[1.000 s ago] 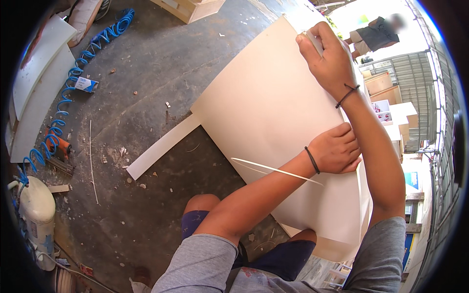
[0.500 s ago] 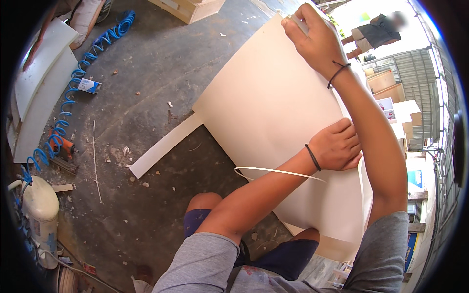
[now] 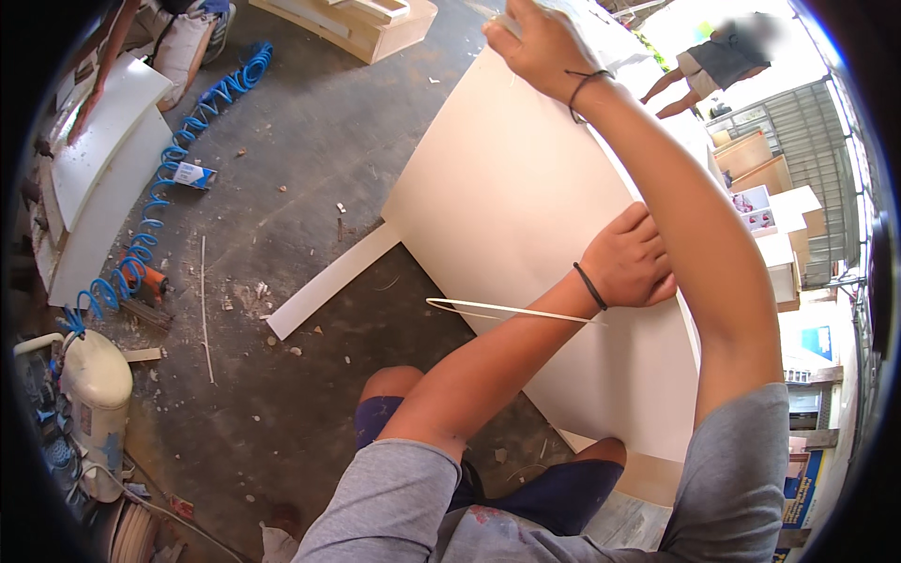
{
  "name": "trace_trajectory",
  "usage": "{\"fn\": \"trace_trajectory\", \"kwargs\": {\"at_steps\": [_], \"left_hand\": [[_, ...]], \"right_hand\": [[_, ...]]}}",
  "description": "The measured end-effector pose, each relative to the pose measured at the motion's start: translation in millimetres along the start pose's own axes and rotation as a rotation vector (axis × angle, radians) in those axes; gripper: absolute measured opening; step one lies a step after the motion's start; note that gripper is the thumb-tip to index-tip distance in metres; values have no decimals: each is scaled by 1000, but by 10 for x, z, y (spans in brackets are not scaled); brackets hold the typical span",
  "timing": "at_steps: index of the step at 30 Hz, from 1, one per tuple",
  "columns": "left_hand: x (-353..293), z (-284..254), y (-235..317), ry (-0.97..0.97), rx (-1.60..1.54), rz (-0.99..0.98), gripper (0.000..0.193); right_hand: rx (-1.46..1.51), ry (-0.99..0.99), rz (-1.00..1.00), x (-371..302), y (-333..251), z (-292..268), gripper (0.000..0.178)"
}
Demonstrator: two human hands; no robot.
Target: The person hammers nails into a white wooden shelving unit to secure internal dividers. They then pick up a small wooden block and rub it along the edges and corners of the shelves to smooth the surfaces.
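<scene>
Hands meet a white panel [image 3: 507, 178] slanting above the floor [image 3: 310, 178] by the person's knees.
The left hand [image 3: 627, 258] rests at its edge, fingers curled closed, their contents hidden; the right hand [image 3: 542, 49] is at the far end, grip unclear.

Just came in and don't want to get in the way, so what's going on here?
Someone is working with bare hands at a large white panel. The left hand is curled at its long edge; the right hand is at its far end, too blurred to tell what it holds, if anything. A thin pale strip crosses the left forearm in view. A coiled blue hose lies to the left, and another person is in the background.
</scene>
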State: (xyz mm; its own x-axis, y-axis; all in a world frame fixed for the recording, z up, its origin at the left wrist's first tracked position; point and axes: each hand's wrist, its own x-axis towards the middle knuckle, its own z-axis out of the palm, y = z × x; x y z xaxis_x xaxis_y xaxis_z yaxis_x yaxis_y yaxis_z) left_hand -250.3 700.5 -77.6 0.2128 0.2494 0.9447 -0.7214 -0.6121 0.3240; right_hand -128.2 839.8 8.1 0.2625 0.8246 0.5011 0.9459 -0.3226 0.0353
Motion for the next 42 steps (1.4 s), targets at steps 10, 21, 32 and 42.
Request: {"fn": "trace_trajectory", "kwargs": {"at_steps": [10,21,32,42], "left_hand": [[221,9,139,-74,-325,-222,18],[174,-251,-53,-227,163,140,18],[837,-436,-93,-892,107,159,36],[730,-153,197,-911,266,-303,28]], "right_hand": [[329,352,-116,690,164,197,32],[-7,252,362,-1706,-155,-2406,37],[-664,237,1149,-5687,-6,-3760,34],[-433,316,1279,-5966,-270,-3557,28]]}}
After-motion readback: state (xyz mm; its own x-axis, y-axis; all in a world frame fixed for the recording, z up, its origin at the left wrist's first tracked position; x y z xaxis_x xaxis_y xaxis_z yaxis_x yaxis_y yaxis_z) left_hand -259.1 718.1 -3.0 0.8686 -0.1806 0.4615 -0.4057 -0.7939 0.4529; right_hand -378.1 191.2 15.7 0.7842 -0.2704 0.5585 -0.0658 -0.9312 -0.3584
